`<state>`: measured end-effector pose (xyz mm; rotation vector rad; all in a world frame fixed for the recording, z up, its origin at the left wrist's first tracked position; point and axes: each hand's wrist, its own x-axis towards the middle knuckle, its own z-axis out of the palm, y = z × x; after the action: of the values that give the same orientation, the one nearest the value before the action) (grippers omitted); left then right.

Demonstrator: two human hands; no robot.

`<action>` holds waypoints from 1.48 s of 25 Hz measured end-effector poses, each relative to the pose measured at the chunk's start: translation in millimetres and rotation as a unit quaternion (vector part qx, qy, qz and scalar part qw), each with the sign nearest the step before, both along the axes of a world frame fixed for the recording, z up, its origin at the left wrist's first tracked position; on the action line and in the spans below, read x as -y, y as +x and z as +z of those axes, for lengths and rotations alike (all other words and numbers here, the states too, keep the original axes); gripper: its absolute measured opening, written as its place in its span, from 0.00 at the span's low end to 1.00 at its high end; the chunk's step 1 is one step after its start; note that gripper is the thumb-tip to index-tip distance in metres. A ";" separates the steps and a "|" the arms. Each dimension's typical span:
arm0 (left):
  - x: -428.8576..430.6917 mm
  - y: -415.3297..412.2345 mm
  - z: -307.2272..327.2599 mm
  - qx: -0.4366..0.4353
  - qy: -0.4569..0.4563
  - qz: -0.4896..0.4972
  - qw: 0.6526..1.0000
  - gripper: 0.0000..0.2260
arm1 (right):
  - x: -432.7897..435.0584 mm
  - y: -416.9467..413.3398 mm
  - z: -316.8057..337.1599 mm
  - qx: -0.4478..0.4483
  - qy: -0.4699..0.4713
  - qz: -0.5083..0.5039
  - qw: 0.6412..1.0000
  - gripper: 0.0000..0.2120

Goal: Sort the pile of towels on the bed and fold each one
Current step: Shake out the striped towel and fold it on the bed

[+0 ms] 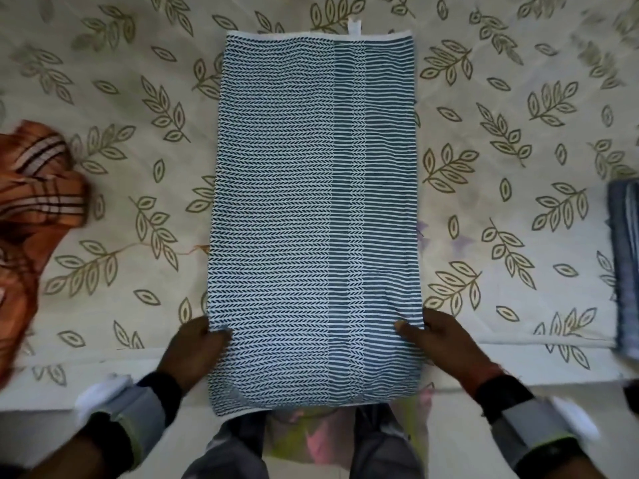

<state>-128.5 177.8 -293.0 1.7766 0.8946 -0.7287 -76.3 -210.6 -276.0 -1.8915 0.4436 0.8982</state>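
The striped towel [311,202] lies flat on the bed [138,150]. The left hand [195,349] and right hand [430,337] pinch its side edges, fingers clamped on it.

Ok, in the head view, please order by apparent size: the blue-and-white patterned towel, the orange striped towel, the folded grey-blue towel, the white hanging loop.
Largest to smallest:
blue-and-white patterned towel
orange striped towel
folded grey-blue towel
white hanging loop
The frame cuts off both middle ones, so their order is unsure.
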 end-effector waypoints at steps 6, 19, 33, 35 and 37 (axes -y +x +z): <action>-23.2 120.8 62.0 0.148 -0.111 0.114 0.976 0.05 | -16.4 89.0 41.9 -0.003 0.176 -0.202 0.963 0.13; -10.8 194.1 12.4 0.138 -0.005 -0.032 0.990 0.12 | -35.4 156.5 -37.2 0.063 -0.079 -0.182 0.978 0.40; 11.3 54.8 22.2 0.059 0.016 0.046 0.997 0.27 | -19.7 36.8 -15.7 0.055 -0.095 -0.207 0.972 0.20; 21.8 48.3 29.0 0.032 -0.057 0.116 0.991 0.13 | -21.9 28.1 -7.8 0.032 -0.051 -0.226 0.972 0.22; 24.4 53.7 43.6 0.033 -0.085 0.113 0.989 0.08 | -23.8 28.3 5.7 0.034 -0.039 -0.251 0.967 0.23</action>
<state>-74.8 153.4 -249.3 1.5127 0.9427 -0.5777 -48.0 -186.8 -270.3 -1.7535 0.8780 0.4822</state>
